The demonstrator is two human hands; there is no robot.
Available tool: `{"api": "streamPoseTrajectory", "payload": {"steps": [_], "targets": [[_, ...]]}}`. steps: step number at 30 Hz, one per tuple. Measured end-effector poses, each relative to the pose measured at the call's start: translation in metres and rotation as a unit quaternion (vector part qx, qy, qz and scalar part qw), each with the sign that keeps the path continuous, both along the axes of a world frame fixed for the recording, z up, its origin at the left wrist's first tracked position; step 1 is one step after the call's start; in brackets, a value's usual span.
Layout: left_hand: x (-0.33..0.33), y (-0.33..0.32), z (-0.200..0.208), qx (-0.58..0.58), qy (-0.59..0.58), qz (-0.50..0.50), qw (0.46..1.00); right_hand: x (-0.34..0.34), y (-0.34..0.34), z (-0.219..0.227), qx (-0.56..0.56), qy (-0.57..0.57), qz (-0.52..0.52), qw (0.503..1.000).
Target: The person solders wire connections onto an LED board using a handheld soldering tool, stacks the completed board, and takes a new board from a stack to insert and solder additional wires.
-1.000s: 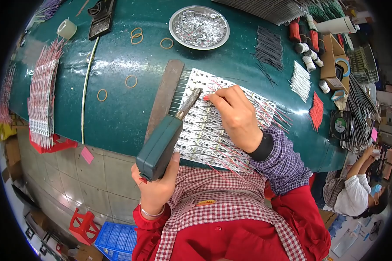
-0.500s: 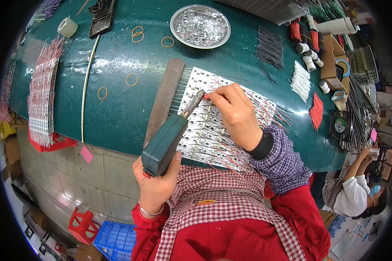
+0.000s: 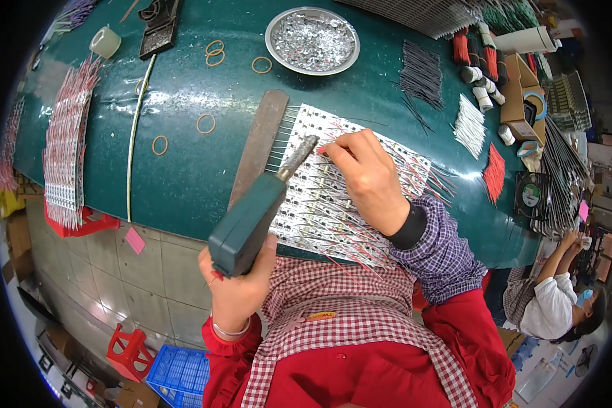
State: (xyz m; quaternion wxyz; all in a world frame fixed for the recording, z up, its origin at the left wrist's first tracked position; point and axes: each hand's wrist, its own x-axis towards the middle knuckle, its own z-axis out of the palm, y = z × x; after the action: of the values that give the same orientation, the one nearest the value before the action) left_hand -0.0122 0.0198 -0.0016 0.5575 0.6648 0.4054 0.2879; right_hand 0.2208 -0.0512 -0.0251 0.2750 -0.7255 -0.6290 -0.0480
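My left hand [image 3: 241,291] is wrapped round the handle of a dark green soldering gun [image 3: 249,219]. Its grey metal tip points up and right over a white sheet of circuit boards [image 3: 309,125], just short of my right fingers. The boards carry small black parts and rows of black, white and red wires. Over the sheet's upper middle my right hand [image 3: 368,178] is closed in a pinch on a short red wire [image 3: 321,149]. A flat grey-brown bar [image 3: 260,146] lies along the boards' left edge, with thin wires running toward it.
A metal bowl [image 3: 313,42] of silvery bits stands beyond the boards. Black wires [image 3: 421,75], white wires [image 3: 469,128] and red wires [image 3: 494,173] lie in piles at right. Wired boards [image 3: 66,149] sit at left, rubber bands [image 3: 206,124] nearer. A co-worker [image 3: 557,302] is at far right.
The soldering gun in my left hand has moved down and left, so its tip is now farther from my right fingers. My right hand has barely moved.
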Motion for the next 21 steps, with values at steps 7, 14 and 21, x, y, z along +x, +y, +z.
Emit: {"api": "streamPoseTrajectory", "payload": {"steps": [7,14,21], "targets": [[-0.011,-0.007,-0.01,0.022,0.0,0.028,0.999,0.002,-0.003,-0.002,-0.023,-0.016,0.014,1.0],[-0.011,-0.011,-0.012,0.048,-0.013,0.026,0.998,0.0,-0.002,-0.001,0.002,-0.023,0.004,1.0],[-0.019,-0.012,-0.008,0.017,-0.022,0.027,0.999,-0.01,-0.012,0.001,-0.003,0.013,0.027,1.0]]}}
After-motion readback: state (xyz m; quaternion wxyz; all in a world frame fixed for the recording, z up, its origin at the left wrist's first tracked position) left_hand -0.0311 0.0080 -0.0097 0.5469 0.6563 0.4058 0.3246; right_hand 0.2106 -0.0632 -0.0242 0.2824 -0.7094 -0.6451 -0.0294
